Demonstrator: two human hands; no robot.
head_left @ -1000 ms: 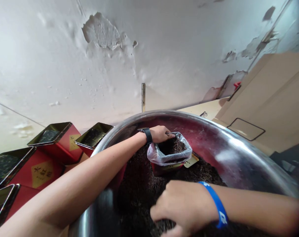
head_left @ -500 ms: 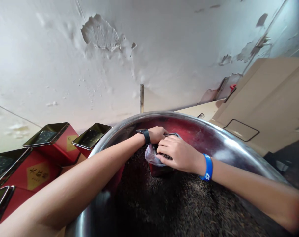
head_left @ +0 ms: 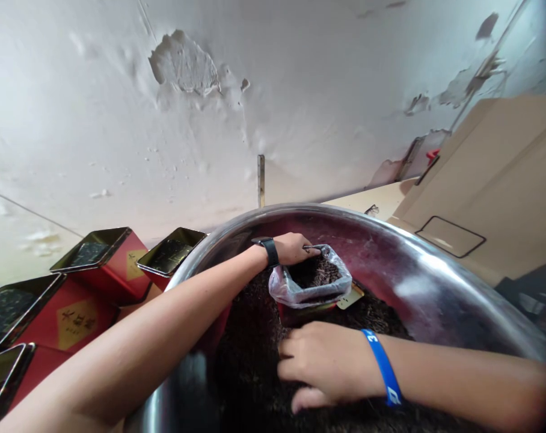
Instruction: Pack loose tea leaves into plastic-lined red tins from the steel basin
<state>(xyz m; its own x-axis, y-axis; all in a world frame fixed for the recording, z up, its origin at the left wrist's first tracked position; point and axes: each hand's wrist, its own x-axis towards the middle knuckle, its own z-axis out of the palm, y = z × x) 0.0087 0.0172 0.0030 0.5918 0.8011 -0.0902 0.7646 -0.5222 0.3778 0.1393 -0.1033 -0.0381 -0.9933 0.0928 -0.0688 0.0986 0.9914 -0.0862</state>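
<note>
A red tin (head_left: 295, 316) lined with a clear plastic bag (head_left: 284, 291) stands in a large metal basin, partly sunk among loose dark tea leaves (head_left: 255, 367). More tea leaves (head_left: 329, 273) show inside the bag. My left hand (head_left: 293, 248), with a black watch on the wrist, is closed on the tin's far left rim and the bag's edge; its fingertips are partly hidden. In front of the tin, my right hand (head_left: 325, 364) is low over the loose leaves, thumb apart from bent fingers, nothing visible in it. A blue wristband circles that wrist.
The basin's shiny rim (head_left: 295, 208) curves around both forearms. Several open red tins, one bearing a gold label (head_left: 77, 322), stand to the left outside it. A cardboard box (head_left: 493, 180) is at the right. Behind rises a peeling wall (head_left: 300, 108).
My right hand has come away from the bag's mouth and moved down toward me, over the loose leaves. The bag's opening is now uncovered. My left hand keeps its place on the rim.
</note>
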